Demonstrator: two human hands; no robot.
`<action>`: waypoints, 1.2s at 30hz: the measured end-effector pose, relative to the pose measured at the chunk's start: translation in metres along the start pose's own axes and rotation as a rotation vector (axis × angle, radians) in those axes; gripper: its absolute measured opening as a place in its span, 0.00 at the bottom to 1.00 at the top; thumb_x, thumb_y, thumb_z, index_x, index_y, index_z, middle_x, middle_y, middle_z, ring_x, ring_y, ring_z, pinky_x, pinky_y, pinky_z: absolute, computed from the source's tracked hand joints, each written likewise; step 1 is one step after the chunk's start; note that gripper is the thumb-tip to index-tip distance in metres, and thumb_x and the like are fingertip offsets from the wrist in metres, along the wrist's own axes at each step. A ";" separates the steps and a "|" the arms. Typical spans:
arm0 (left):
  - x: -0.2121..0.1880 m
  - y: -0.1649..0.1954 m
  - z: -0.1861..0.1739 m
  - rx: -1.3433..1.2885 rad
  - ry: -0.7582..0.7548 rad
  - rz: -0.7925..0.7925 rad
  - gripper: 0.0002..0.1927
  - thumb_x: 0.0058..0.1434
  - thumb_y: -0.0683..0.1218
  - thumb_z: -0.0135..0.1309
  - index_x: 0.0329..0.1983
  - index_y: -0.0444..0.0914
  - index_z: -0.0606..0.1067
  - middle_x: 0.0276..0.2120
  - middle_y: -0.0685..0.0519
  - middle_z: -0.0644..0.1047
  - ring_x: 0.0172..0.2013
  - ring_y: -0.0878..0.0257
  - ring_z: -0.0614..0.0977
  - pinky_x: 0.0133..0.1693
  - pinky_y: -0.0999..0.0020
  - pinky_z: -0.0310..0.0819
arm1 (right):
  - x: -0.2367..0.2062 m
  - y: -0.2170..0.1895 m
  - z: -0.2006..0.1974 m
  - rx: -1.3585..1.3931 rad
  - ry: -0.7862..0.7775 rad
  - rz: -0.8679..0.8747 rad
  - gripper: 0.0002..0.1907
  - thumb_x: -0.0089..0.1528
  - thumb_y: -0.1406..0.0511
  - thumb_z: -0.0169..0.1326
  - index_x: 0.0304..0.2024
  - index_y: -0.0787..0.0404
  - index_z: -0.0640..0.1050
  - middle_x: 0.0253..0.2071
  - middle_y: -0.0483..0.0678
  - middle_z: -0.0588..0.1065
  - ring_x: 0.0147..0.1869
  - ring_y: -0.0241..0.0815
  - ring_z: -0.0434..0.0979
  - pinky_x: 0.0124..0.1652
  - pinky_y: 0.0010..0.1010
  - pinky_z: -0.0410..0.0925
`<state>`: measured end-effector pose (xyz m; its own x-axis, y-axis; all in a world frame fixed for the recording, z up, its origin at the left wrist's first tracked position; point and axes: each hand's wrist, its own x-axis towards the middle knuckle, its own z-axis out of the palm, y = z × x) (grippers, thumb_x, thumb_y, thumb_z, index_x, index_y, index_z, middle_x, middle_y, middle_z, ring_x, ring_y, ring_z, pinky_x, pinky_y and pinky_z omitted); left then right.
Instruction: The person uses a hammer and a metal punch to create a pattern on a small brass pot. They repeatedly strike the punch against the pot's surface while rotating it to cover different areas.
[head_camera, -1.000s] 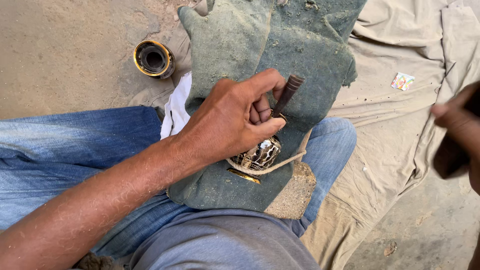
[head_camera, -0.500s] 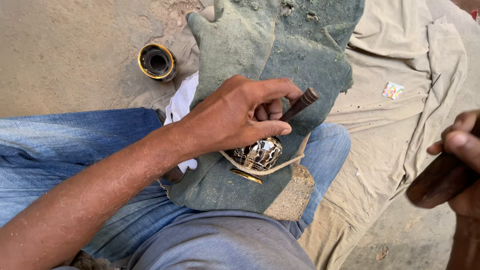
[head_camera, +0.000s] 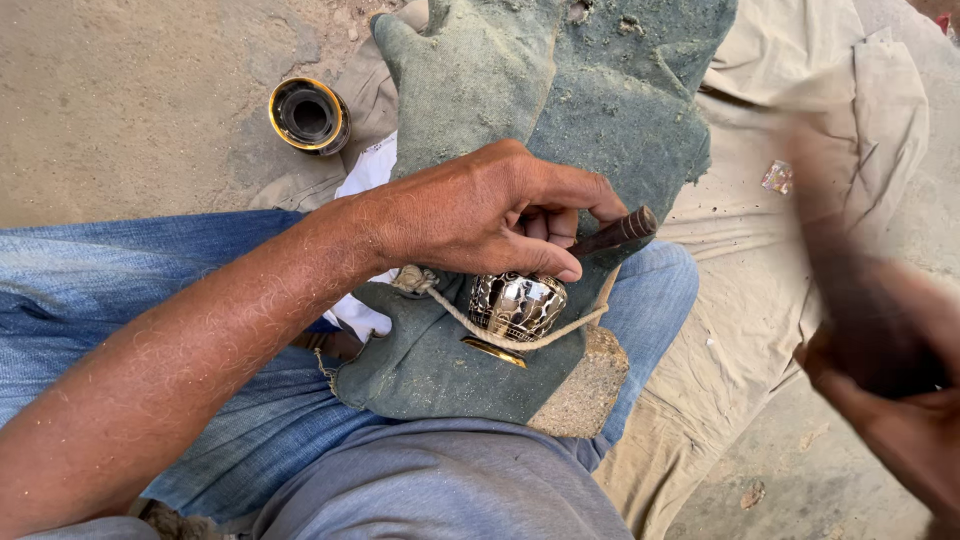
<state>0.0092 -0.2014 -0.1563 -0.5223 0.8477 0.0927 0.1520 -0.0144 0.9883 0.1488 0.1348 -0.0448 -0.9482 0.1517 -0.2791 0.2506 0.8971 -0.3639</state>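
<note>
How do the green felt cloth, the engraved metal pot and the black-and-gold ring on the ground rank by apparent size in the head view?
1. green felt cloth
2. engraved metal pot and black-and-gold ring: look alike; the left hand covers part of the pot.

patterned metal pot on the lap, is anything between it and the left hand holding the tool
Nothing visible does. The left hand rests directly above the patterned metal pot, holding the dark tool. Only a cord loops around the pot's lower side.

Both forearms are bare, with no sleeve, glove, ring or wristband visible. The left hand (head_camera: 480, 215) is sharp, with fine hair along the forearm. The right hand (head_camera: 890, 400) is motion-blurred. The legs wear blue denim jeans (head_camera: 120, 290). A grey shirt hem (head_camera: 440, 490) covers the lap.
</note>
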 end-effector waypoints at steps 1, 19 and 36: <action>-0.002 0.000 0.001 0.023 0.037 0.006 0.25 0.60 0.46 0.67 0.60 0.43 0.75 0.26 0.58 0.78 0.27 0.71 0.80 0.28 0.72 0.77 | 0.001 -0.001 0.000 -0.037 -0.002 -0.098 0.29 0.54 0.69 0.64 0.57 0.70 0.74 0.33 0.50 0.77 0.35 0.40 0.80 0.36 0.33 0.74; -0.053 0.019 0.074 -0.187 0.796 -0.247 0.11 0.66 0.41 0.62 0.45 0.34 0.71 0.30 0.57 0.78 0.33 0.76 0.81 0.34 0.80 0.80 | 0.109 -0.003 -0.024 -0.341 -0.213 -0.195 0.14 0.66 0.65 0.58 0.49 0.70 0.79 0.32 0.58 0.77 0.32 0.52 0.81 0.35 0.40 0.75; 0.009 0.051 0.056 0.276 0.209 -0.142 0.24 0.54 0.44 0.69 0.54 0.40 0.76 0.26 0.51 0.80 0.26 0.60 0.83 0.29 0.63 0.75 | -0.019 0.005 0.003 0.478 0.032 0.134 0.15 0.61 0.75 0.64 0.47 0.65 0.73 0.32 0.50 0.76 0.27 0.43 0.78 0.25 0.32 0.70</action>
<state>0.0593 -0.1645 -0.1116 -0.7104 0.7038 0.0083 0.2714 0.2630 0.9258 0.1686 0.1351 -0.0438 -0.9053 0.2719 -0.3263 0.4247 0.5793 -0.6957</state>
